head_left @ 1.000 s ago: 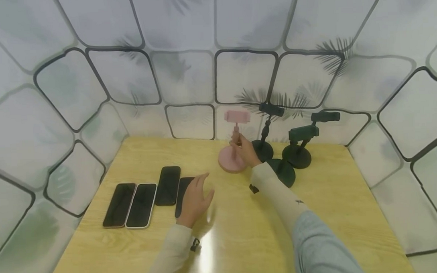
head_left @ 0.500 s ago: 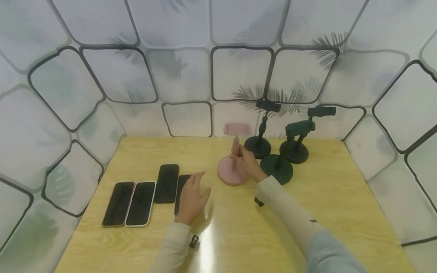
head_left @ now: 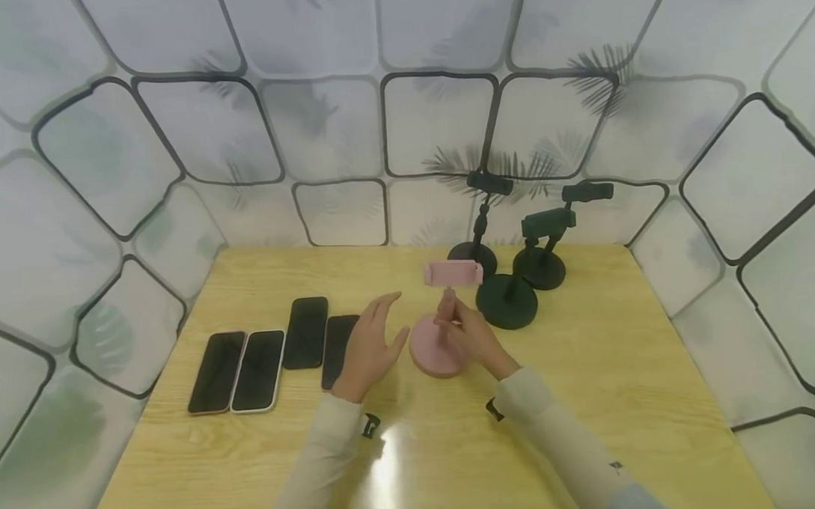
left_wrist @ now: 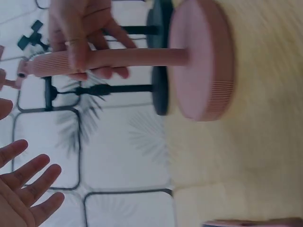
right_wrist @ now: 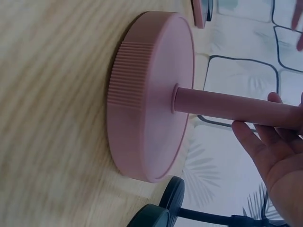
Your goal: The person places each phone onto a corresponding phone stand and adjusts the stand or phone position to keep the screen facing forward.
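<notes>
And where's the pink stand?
In the head view, the pink stand is just right of centre, gripped by the right hand, between the left hand and the dark green stand.

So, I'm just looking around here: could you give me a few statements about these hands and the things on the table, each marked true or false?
1. The right hand grips the pink stand by its stem. True.
2. The left hand is holding a phone. False: its fingers are extended and it holds nothing.
3. Four phones lie on the table. True.
4. A phone is clamped in the pink stand. False: no phone sits in its holder.
5. Three dark stands stand upright on the table. True.
6. The phones' screens are brightly lit. False: the screens that show are dark.
</notes>
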The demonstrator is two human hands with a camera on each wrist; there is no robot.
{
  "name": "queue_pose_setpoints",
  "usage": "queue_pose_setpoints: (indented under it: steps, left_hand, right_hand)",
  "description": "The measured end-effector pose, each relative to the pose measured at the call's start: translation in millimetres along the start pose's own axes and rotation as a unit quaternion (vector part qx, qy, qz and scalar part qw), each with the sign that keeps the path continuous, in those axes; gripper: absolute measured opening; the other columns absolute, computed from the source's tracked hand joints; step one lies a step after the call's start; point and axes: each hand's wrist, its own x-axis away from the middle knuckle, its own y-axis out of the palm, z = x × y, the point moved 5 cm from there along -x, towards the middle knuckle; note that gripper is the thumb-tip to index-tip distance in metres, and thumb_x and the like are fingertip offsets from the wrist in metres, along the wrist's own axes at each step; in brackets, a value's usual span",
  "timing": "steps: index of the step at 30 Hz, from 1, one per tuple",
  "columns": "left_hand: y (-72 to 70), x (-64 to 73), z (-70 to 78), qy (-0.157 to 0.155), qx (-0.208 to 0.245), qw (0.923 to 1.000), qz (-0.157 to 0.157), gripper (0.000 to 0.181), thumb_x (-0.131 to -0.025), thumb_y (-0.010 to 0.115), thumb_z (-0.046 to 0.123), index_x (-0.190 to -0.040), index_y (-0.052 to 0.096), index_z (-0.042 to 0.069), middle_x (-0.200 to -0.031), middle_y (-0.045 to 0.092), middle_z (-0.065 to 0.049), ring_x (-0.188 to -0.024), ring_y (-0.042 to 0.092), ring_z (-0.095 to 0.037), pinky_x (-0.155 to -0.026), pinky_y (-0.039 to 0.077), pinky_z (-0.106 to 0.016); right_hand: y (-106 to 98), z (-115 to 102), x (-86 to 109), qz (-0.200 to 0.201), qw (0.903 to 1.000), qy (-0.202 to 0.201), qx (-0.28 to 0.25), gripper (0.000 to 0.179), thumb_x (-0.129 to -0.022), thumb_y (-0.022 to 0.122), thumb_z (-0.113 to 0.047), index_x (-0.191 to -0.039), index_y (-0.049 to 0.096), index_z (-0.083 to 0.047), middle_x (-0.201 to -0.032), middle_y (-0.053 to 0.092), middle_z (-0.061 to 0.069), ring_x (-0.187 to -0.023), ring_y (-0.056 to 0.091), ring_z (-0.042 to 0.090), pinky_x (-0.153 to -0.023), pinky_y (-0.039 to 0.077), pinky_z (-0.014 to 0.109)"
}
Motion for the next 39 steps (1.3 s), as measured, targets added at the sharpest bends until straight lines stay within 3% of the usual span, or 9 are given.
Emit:
queue_pose_setpoints:
  steps: [6,9,11,14,18,21,26,30,39]
  left_hand:
    - [-9.7,-12.7,23.9,0.041,0.045,0.9981,-0.008,0.049,-0.089,0.062,0.022,-0.134,0.048,0.006,-0.129,0.055,-0.012,-0.121,0.052,-0.027,-0.1,0.044,-0.043]
    - [-4.2,-16.0,29.2,0.036,0.071,0.996,-0.04,0.049,-0.091,0.06,0.022,-0.135,0.046,0.006,-0.13,0.055,-0.012,-0.12,0.053,-0.027,-0.1,0.044,-0.042]
    - [7.1,-15.8,26.7,0.015,0.104,0.9913,-0.078,0.05,-0.092,0.058,0.024,-0.136,0.045,0.006,-0.131,0.054,-0.012,-0.119,0.053,-0.027,-0.1,0.044,-0.043]
    - [32.7,-12.0,19.1,-0.026,0.179,0.9724,-0.147,0.05,-0.094,0.056,0.026,-0.138,0.043,0.006,-0.133,0.053,-0.013,-0.119,0.053,-0.029,-0.1,0.043,-0.047]
    - [65.7,-4.5,13.5,-0.075,0.234,0.9418,-0.229,0.047,-0.096,0.053,0.028,-0.139,0.042,0.011,-0.136,0.051,-0.011,-0.123,0.051,-0.028,-0.102,0.041,-0.049]
    - [78.7,-2.8,15.1,-0.085,0.227,0.9353,-0.258,0.046,-0.097,0.051,0.028,-0.138,0.042,0.009,-0.134,0.054,-0.01,-0.124,0.051,-0.026,-0.104,0.04,-0.045]
    - [86.4,-7.9,21.9,-0.077,0.208,0.9423,-0.251,0.042,-0.099,0.047,0.025,-0.135,0.042,0.005,-0.124,0.061,-0.013,-0.117,0.057,-0.025,-0.099,0.046,-0.038]
    - [90.5,-10.4,23.2,-0.076,0.181,0.9474,-0.253,0.034,-0.099,0.046,0.027,-0.126,0.047,0.007,-0.122,0.063,-0.014,-0.112,0.061,-0.025,-0.092,0.051,-0.035]
    - [87.4,-12.1,24.9,-0.064,0.137,0.9588,-0.24,0.031,-0.099,0.047,0.026,-0.123,0.05,0.007,-0.112,0.067,-0.013,-0.102,0.065,-0.024,-0.085,0.053,-0.036]
  right_hand:
    - [0.1,-2.5,17.0,-0.007,0.9999,-0.001,-0.014,0.019,-0.091,0.06,-0.015,-0.106,0.054,-0.004,-0.103,0.064,0.013,-0.101,0.064,0.028,-0.086,0.054,0.04]
    - [-1.9,-4.8,21.7,-0.017,0.9997,0.004,-0.015,0.019,-0.092,0.059,-0.016,-0.106,0.056,-0.005,-0.103,0.064,0.013,-0.101,0.064,0.027,-0.085,0.054,0.04]
    - [-6.7,-9.6,23.7,-0.025,0.9994,0.005,-0.024,0.022,-0.092,0.059,-0.018,-0.11,0.055,-0.005,-0.107,0.065,0.014,-0.103,0.064,0.029,-0.087,0.053,0.041]
    - [-23.3,-20.9,26.3,-0.004,0.9986,-0.006,-0.053,0.034,-0.091,0.061,-0.018,-0.12,0.051,-0.003,-0.114,0.063,0.017,-0.106,0.063,0.03,-0.089,0.052,0.044]
    - [-57.9,-46.2,25.9,0.081,0.9921,-0.071,-0.064,0.057,-0.081,0.072,-0.007,-0.13,0.044,-0.002,-0.118,0.061,0.018,-0.1,0.063,0.023,-0.085,0.054,0.035]
    - [-74.9,-69.0,20.4,0.117,0.9812,-0.152,-0.021,0.063,-0.072,0.078,-0.002,-0.128,0.048,-0.003,-0.118,0.061,0.015,-0.099,0.06,0.018,-0.083,0.051,0.025]
    - [-77.5,-93.3,9.6,0.073,0.9642,-0.252,0.038,0.053,-0.071,0.079,-0.005,-0.12,0.058,-0.006,-0.117,0.063,0.011,-0.099,0.06,0.021,-0.081,0.05,0.03]
    - [-75.8,-94.9,5.1,0.051,0.9578,-0.274,0.068,0.049,-0.071,0.079,-0.005,-0.117,0.063,-0.007,-0.114,0.066,0.01,-0.097,0.062,0.021,-0.078,0.052,0.037]
    - [-77.8,-97.2,0.3,0.084,0.9421,-0.301,0.121,0.049,-0.065,0.084,-0.006,-0.112,0.068,-0.007,-0.107,0.07,0.011,-0.091,0.066,0.023,-0.073,0.054,0.039]
